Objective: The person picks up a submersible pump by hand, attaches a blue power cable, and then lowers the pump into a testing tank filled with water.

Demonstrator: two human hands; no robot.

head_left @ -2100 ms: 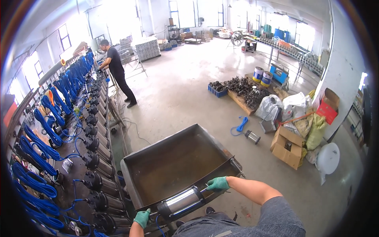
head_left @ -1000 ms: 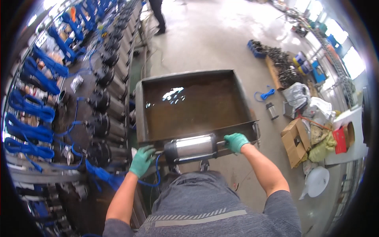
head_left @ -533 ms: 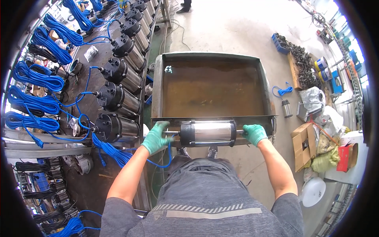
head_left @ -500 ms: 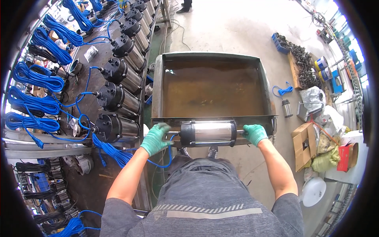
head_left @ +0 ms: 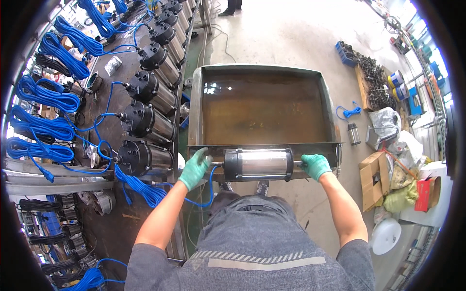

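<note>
A steel-bodied electric pump (head_left: 264, 162) with black end caps lies sideways along the near edge of a metal tank (head_left: 194, 109). My right hand (head_left: 315, 166), in a green glove, closes round the short shaft at its right end. At the left end my gloved left hand (head_left: 194, 169) has curled fingers beside the metal rod coming out of the cap. A small metallic bit shows at its fingertips, too blurred to name. A blue cable (head_left: 211, 191) runs from the pump's left end down past my left wrist. Brownish water (head_left: 262, 111) stands in the tank.
On the left, a bench (head_left: 116, 87) carries a row of similar pumps (head_left: 145, 157) and coiled blue cables (head_left: 41, 150). To the right on the floor are a smaller pump (head_left: 353, 134), a cardboard box (head_left: 374, 182) and a blue crate (head_left: 345, 54). A person's legs (head_left: 230, 7) show at the far end.
My left hand's fingers, spread and blurred before, are now more curled by the rod. The pump, tank and both hands sit very slightly further right in the picture.
</note>
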